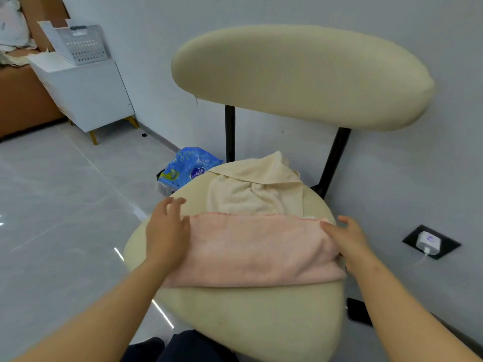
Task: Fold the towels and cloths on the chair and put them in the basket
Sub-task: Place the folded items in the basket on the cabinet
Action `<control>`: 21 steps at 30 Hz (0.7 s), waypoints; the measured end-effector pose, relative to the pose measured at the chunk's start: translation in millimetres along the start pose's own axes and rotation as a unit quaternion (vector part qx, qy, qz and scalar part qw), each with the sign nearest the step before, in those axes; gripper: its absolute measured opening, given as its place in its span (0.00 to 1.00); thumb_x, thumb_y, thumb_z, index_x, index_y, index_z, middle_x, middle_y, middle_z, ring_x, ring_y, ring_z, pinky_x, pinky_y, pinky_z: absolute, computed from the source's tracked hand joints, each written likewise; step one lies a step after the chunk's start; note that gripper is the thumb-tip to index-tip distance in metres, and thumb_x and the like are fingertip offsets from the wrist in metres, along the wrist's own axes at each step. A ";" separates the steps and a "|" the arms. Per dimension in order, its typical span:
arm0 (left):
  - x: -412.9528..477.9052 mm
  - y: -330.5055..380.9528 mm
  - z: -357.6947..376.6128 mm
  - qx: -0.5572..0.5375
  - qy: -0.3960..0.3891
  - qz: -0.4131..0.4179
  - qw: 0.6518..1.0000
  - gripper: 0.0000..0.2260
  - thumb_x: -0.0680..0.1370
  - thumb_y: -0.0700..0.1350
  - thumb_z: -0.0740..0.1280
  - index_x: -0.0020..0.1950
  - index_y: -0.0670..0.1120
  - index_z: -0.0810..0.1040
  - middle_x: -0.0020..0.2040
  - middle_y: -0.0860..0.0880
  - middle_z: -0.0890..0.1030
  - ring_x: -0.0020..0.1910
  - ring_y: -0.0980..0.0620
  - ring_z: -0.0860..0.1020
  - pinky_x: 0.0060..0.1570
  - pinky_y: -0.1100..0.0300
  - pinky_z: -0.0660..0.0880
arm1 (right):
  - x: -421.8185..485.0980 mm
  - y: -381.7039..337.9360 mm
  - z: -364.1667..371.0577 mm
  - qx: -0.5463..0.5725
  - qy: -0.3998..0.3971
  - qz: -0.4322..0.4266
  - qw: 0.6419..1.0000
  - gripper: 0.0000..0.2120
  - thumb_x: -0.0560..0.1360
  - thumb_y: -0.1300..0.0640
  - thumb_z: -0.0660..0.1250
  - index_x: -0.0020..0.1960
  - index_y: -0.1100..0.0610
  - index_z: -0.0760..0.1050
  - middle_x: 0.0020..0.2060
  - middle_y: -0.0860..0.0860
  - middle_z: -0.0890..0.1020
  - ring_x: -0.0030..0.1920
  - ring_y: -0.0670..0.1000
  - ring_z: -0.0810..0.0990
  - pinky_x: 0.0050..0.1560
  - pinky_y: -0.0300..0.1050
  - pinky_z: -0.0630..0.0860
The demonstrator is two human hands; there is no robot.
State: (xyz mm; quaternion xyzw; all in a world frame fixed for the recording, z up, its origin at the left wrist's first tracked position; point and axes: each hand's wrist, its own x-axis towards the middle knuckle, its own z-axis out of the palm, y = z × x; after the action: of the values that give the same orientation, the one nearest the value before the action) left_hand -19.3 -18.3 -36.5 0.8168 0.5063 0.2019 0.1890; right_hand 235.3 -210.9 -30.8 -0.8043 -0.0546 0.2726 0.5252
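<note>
Pink towel (256, 252) lies as a band across chair (248, 322) seat, centre frame. Cream towel (251, 189) crumpled behind, touching its far edge. Left hand (167, 231) and right hand (347, 239) rest on towel ends, fingers straight, gripping nothing. Basket (81, 45) upper left, well apart, with floor (65, 205) between.

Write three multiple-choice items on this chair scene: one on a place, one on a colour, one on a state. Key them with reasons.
1. Where does the cream towel lie?
A. On the floor
B. On the chair seat, behind the pink towel
C. Over the backrest

2. What colour is the bag on the floor beside the chair?
A. Blue
B. Red
C. Black

3. How does the pink towel lie?
A. In a heap
B. Hanging off the backrest
C. Flat across the seat

Key: B, it sits bunched farther back on the seat; A, its plastic is plainly blue; C, the left hand and right hand rest on its flat ends.
</note>
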 end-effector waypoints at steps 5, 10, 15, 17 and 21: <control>-38.7 44.5 27.1 0.108 -0.129 0.145 0.975 0.34 0.71 0.64 0.41 0.73 0.53 0.63 0.76 0.48 0.60 0.76 0.45 0.56 0.70 0.43 0.56 | -8.3 9.0 -8.5 -0.029 -0.040 0.002 0.999 0.32 0.74 0.48 0.68 0.72 0.53 0.60 0.65 0.56 0.71 0.59 0.57 0.73 0.54 0.48 0.71; -39.8 58.6 30.8 0.218 -0.213 0.116 0.945 0.24 0.80 0.60 0.44 0.76 0.58 0.53 0.78 0.51 0.49 0.77 0.48 0.45 0.72 0.43 0.44 | -20.7 12.9 -19.0 -0.100 -0.088 0.013 0.991 0.26 0.71 0.55 0.72 0.66 0.61 0.68 0.61 0.58 0.75 0.53 0.56 0.78 0.48 0.46 0.74; -62.7 77.4 32.8 0.206 -0.176 0.200 0.941 0.27 0.77 0.62 0.43 0.73 0.58 0.62 0.76 0.49 0.59 0.76 0.47 0.56 0.71 0.39 0.55 | -26.6 6.7 -34.2 0.004 -0.083 0.032 0.996 0.09 0.74 0.60 0.69 0.53 0.60 0.75 0.47 0.55 0.80 0.42 0.52 0.77 0.37 0.43 0.72; -70.2 73.6 39.5 0.201 -0.266 0.159 0.929 0.26 0.79 0.63 0.45 0.76 0.60 0.48 0.78 0.52 0.45 0.77 0.49 0.44 0.73 0.44 0.42 | -28.1 7.3 -37.2 0.016 -0.081 0.035 0.996 0.08 0.75 0.61 0.67 0.54 0.59 0.73 0.47 0.56 0.79 0.44 0.54 0.77 0.40 0.46 0.74; -75.0 76.1 40.9 0.219 -0.215 0.171 0.936 0.30 0.75 0.65 0.37 0.76 0.60 0.43 0.78 0.52 0.42 0.77 0.48 0.40 0.72 0.43 0.38 | -33.4 15.0 -39.4 -0.039 -0.127 0.077 0.988 0.11 0.75 0.61 0.67 0.57 0.59 0.71 0.51 0.58 0.80 0.48 0.58 0.79 0.43 0.49 0.77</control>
State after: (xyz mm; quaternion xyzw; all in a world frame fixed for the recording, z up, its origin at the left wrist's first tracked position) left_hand 28.7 -122.0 -42.5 0.9360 0.3382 -0.0657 0.0722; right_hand 223.7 -262.1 -19.3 -0.7847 -0.0698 0.4100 0.4597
